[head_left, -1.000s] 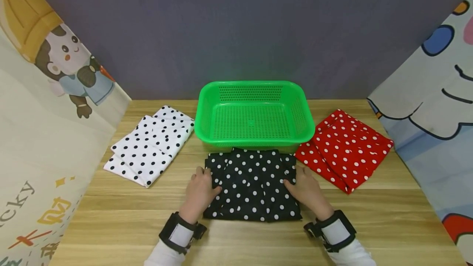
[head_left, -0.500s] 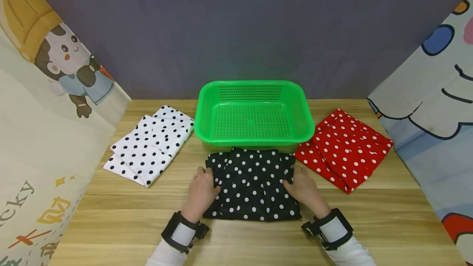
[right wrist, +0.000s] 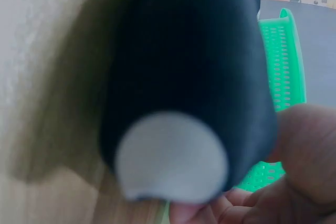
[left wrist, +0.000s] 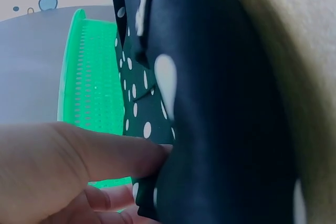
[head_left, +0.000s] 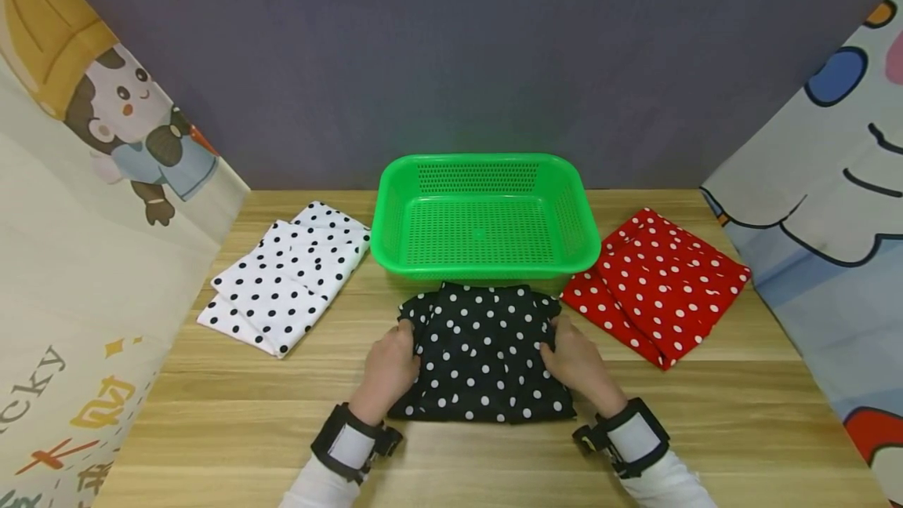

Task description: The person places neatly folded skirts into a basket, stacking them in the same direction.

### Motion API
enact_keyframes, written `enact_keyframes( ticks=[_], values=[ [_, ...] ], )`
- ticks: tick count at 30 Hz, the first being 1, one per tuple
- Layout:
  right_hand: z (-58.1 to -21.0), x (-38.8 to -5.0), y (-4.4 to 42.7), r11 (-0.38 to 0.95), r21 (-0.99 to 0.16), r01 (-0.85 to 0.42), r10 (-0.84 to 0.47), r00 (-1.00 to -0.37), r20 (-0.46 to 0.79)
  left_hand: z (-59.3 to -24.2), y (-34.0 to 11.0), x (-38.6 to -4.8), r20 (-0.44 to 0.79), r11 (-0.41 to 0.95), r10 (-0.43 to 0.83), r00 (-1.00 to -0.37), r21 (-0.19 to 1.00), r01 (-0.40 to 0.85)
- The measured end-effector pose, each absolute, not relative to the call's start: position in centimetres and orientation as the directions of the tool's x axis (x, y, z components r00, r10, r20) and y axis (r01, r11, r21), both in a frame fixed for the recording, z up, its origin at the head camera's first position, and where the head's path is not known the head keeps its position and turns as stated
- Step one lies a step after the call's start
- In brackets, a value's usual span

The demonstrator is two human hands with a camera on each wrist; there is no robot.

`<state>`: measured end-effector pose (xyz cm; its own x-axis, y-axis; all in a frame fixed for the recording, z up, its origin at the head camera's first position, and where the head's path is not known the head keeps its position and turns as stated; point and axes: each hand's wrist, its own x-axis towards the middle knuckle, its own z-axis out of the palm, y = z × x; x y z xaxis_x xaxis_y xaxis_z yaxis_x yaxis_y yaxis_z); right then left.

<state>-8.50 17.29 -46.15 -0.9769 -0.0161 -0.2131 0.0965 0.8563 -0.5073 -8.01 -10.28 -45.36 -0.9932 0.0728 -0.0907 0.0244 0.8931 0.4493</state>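
A folded black cloth with white dots [head_left: 480, 359] lies on the wooden table in front of the green basket. My left hand [head_left: 388, 367] grips its left edge, thumb on top and the other fingers at the side. On the opposite edge, my right hand [head_left: 578, 359] pinches the cloth the same way. In the left wrist view the thumb [left wrist: 121, 153] presses the black cloth [left wrist: 226, 103]. The right wrist view has the cloth [right wrist: 189, 66] close to the camera, with the right hand [right wrist: 294, 166] holding its edge.
Behind the black cloth stands a green perforated basket [head_left: 487, 269] with nothing in it. A white cloth with black dots [head_left: 289, 281] lies to the left, and a red cloth with white dots [head_left: 659, 288] to the right, against the basket's side. Printed fabric hangs at both sides.
Both hands have moved slightly inward, and the left and right edges of the black cloth are drawn in a little. The fingers look more curled round it, most plainly on the left hand.
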Motion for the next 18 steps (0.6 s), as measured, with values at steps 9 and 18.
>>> enact_keyframes(
  ticks=[9, 18],
  values=[
    [-46.2, -8.2, 17.3, 0.840, -0.528, 0.124, 0.018, -0.979, -0.202, -45.4, -10.5, -7.7, -0.037, 0.886, 0.057, -0.998, 0.462, 0.033],
    [-46.0, -7.4, 17.3, 0.827, -0.553, 0.103, 0.041, -0.991, -0.124, -45.0, -10.7, -6.7, 0.039, 0.853, 0.063, -0.997, 0.517, 0.074]
  ],
)
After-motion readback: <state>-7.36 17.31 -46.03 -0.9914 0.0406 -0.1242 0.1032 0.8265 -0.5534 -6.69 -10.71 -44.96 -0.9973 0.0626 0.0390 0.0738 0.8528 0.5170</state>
